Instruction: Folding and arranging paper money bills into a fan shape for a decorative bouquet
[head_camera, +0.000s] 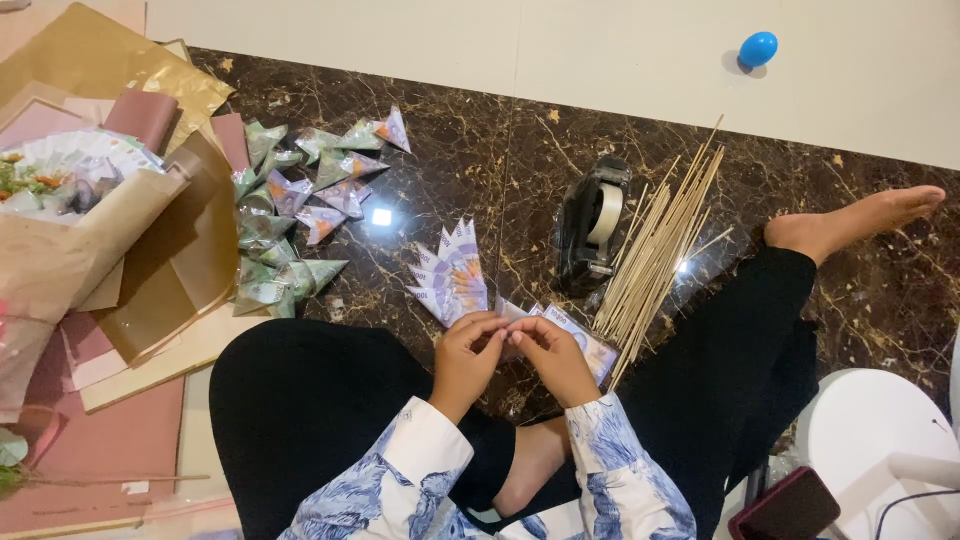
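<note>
A thin, purple-and-white paper note (560, 330), printed and creased, is pinched between the fingertips of the left hand (468, 352) and the right hand (552, 355), which are pressed close together above the lap; how far it is folded cannot quite be made out, since the fingers cover part of it. Just beyond the left hand, a fan of pointed, folded purple paper notes (452, 278) is laid flat. Beyond the right hand, a loose bundle of slim, pale wooden skewers (660, 245) is spread, and beside it a black plastic tape dispenser (592, 225) with a white roll is stood. Farther off to the left, a scatter of greenish folded paper cones (290, 210) is seen next to crinkled brown and matte pink wrapping sheets (150, 270). Everything is set on a glossy dark brown marble floor (480, 150) veined with gold, bordered by pale tiles on which a small smooth blue egg-shaped object (758, 48) is resting.
</note>
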